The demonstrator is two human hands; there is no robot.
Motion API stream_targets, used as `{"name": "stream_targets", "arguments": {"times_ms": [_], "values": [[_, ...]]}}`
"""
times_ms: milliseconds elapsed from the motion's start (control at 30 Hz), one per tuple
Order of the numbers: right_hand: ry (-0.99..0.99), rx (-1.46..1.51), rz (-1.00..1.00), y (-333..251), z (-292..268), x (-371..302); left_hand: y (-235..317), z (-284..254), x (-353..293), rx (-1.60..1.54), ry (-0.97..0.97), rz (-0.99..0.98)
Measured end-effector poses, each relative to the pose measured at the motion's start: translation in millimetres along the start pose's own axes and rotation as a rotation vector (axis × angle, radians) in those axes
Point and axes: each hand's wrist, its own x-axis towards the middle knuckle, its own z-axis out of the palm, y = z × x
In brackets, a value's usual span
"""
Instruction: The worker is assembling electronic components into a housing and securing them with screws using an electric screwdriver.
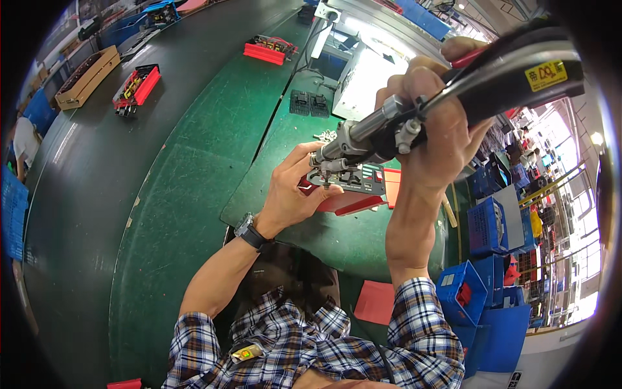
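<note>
My right hand (440,117), raised at the upper right, is wrapped round a black power screwdriver (502,84) with a hose alongside it. Its metal nose (353,139) slants down to the left, the tip over the black end panel (366,180) of a red metal case (350,201). Whether the tip touches a screw is too small to tell. My left hand (288,188), with a watch (249,230) on its wrist, grips the left end of this case, thumb and fingers around its corner. The screwdriver nose partly covers the panel.
A green worktop (194,168) adjoins a dark conveyor belt (84,214) on the left. Two red cases with exposed circuitry, one (137,89) on the belt and another (269,50), lie farther off. Black plastic pieces (310,104) lie beyond my hands. Blue crates (463,292) stand at right.
</note>
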Motion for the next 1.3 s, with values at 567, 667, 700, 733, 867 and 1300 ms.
{"name": "stream_targets", "arguments": {"times_ms": [567,667,700,733,867,1300], "values": [[0.071,0.034,-0.019,-13,7,1,7,-1,-3,-0.014,0.005,-0.026],[0.016,-0.009,-0.024,-11,-1,3,7,0,-4,-0.023,-0.006,-0.047],[0.015,-0.011,-0.021,-9,-2,1,6,1,-4,-0.024,-0.005,-0.04],[0.048,0.035,-0.008,-8,0,0,6,1,-4,-0.023,-0.001,-0.044],[0.006,-0.027,0.034,-8,-3,-1,6,-1,-4,0.008,-0.001,-0.022],[0.186,-0.036,0.111,-3,11,-3,-9,16,-19,-0.542,0.236,-0.193]]}}
